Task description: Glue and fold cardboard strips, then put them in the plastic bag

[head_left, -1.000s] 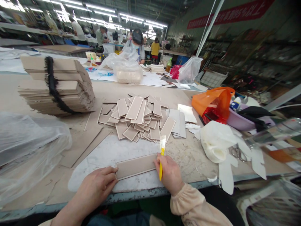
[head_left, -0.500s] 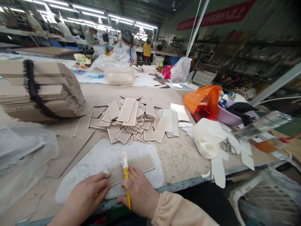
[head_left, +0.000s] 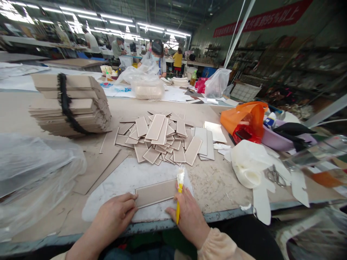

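Past the worktop (head_left: pixel 211 184), high to the right beyond the pile of boards (head_left: pixel 159 139), hangs a red banner (head_left: pixel 260 20) with "95%" legible and some characters too blurred to read. A single board (head_left: pixel 155 193) lies on the pile's near side, the left hand (head_left: pixel 116 211) touching its left end with bent fingers, whether pinching or pressing cannot be told. Also nearer than the pile, the right hand (head_left: pixel 189 216) grips a yellow brush (head_left: pixel 178 213).

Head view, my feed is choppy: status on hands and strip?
Left hand touching left end of beige strip. Right hand gripping yellow-handled brush at right end. Strip on white sheet; loose pile beyond, strip's middle uncovered.
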Demonstrator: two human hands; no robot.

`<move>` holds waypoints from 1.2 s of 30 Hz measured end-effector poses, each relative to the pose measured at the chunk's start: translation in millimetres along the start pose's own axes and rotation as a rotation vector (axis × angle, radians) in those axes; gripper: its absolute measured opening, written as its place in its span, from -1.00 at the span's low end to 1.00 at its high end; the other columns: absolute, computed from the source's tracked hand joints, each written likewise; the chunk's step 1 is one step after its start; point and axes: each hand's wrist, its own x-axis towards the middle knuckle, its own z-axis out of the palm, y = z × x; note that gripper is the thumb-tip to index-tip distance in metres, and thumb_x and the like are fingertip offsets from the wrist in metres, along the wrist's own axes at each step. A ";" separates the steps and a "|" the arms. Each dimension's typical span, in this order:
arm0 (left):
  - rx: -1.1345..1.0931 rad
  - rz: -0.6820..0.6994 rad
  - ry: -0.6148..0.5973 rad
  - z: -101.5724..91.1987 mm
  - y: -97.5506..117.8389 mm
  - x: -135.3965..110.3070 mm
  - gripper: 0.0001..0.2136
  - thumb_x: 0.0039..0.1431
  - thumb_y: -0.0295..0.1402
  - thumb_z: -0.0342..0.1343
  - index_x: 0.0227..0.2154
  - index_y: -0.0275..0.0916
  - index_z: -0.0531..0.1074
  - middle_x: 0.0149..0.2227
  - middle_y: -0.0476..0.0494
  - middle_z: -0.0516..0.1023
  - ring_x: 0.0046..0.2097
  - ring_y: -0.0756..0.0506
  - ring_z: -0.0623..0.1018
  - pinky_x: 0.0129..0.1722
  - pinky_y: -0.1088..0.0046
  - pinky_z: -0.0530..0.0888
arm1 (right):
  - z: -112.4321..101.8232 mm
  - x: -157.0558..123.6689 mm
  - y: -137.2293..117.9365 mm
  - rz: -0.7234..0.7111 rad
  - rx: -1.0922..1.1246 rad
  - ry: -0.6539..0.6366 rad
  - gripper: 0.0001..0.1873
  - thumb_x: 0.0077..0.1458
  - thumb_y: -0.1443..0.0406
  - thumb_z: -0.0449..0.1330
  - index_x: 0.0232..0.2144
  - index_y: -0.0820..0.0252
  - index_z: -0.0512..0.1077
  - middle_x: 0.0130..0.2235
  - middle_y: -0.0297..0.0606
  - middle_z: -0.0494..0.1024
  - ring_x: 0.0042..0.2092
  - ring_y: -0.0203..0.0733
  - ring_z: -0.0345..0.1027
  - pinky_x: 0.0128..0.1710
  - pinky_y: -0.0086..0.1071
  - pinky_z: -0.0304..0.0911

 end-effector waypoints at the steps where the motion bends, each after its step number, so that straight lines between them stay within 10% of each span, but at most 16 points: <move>1: -0.020 -0.010 0.005 -1.7 2.1 0.0 -0.77 0.26 -0.36 -0.02 -0.46 -0.14 0.48 -0.13 -0.02 0.59 -0.11 -0.08 0.59 -0.17 0.45 0.51 | 1.7 -0.8 0.6 -0.007 -0.015 0.009 -0.57 -0.06 0.35 0.43 -0.18 0.24 0.32 0.12 0.18 0.36 0.19 0.26 0.20 0.14 0.16 0.23; 7: -0.071 -0.075 0.131 0.5 3.1 4.5 -0.79 0.26 -0.33 0.00 -0.39 -0.18 0.53 -0.16 -0.11 0.59 -0.15 -0.08 0.58 -0.14 0.42 0.51 | 6.5 -0.7 1.7 -0.060 -0.076 0.016 -0.62 0.00 0.30 0.40 -0.22 0.25 0.31 0.11 0.22 0.36 0.16 0.28 0.23 0.10 0.15 0.26; 12: 0.137 0.096 0.282 28.0 1.0 10.8 -0.63 0.28 -0.25 -0.01 0.09 -0.25 0.39 0.18 -0.23 0.40 0.19 -0.25 0.39 0.12 0.16 0.42 | 1.0 0.9 -2.4 -0.013 -0.090 -0.011 -0.64 0.01 0.30 0.39 -0.21 0.27 0.33 0.13 0.19 0.34 0.17 0.24 0.21 0.15 0.09 0.22; 25: 0.373 0.177 0.134 50.0 -6.0 15.1 -0.57 0.28 -0.33 -0.09 0.19 -0.14 0.29 0.25 -0.14 0.28 0.24 -0.26 0.34 0.09 0.11 0.45 | 31.0 23.2 -49.8 -0.114 0.210 -0.070 -0.63 0.10 0.12 0.30 -0.15 0.20 0.34 0.10 -0.02 0.39 0.26 0.06 0.07 0.28 -0.04 -0.02; 36: 0.083 -0.052 -0.009 28.9 10.0 27.4 -0.57 0.24 -0.28 -0.01 0.16 -0.22 0.34 0.21 -0.19 0.36 0.23 -0.24 0.32 0.22 0.15 0.29 | -5.5 13.1 -5.1 0.077 0.066 -0.069 -0.63 -0.02 0.32 0.41 -0.20 0.24 0.36 0.17 0.07 0.33 0.25 0.17 0.10 0.24 0.03 0.08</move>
